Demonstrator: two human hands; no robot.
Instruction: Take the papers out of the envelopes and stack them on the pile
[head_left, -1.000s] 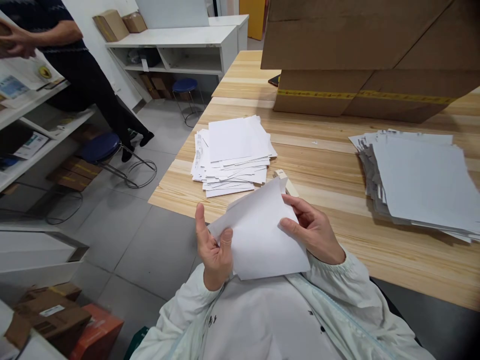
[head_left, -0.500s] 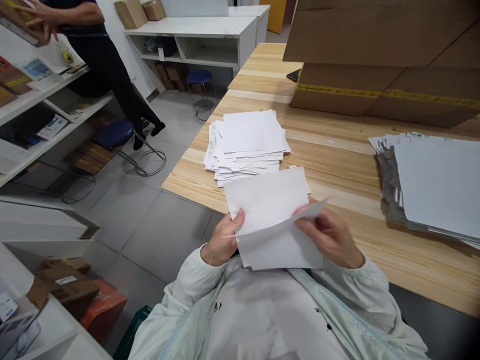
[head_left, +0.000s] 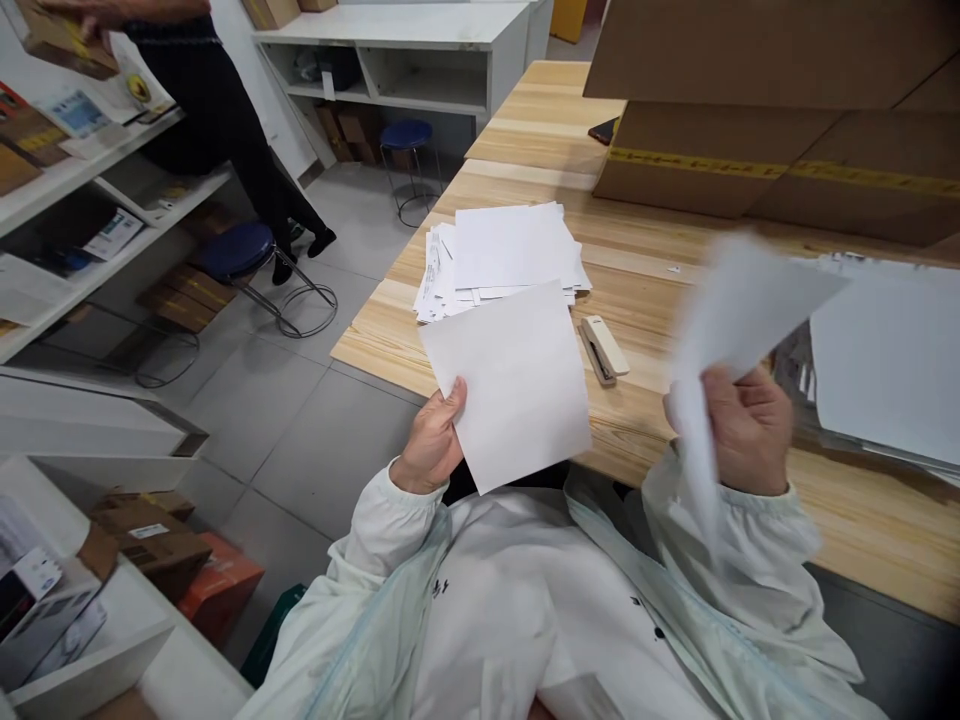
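My left hand [head_left: 436,435] grips a white sheet of paper [head_left: 514,385] by its left edge, thumb on top; whether it is one sheet or more I cannot tell. Off to the right, my right hand [head_left: 742,425] is closed on another white sheet [head_left: 731,320], smeared by motion. A stapler [head_left: 602,350] lies on the wooden table between the two hands. Beyond the left sheet sits a pile of papers [head_left: 514,245] with uneven edges. A thicker stack of papers [head_left: 892,360] rests on the right, partly behind my right hand.
Large cardboard boxes [head_left: 750,150] stand at the back of the wooden table [head_left: 637,240], near a dark phone [head_left: 602,131]. Blue stools [head_left: 238,248] stand on the floor at left. Another person [head_left: 217,110] holds a box by the shelves. Cartons [head_left: 150,545] fill the lower left.
The sheets have come apart: my right hand has carried one away to the right, while my left hand keeps the other. The stapler, mostly covered before, now shows. The other person's box has lowered.
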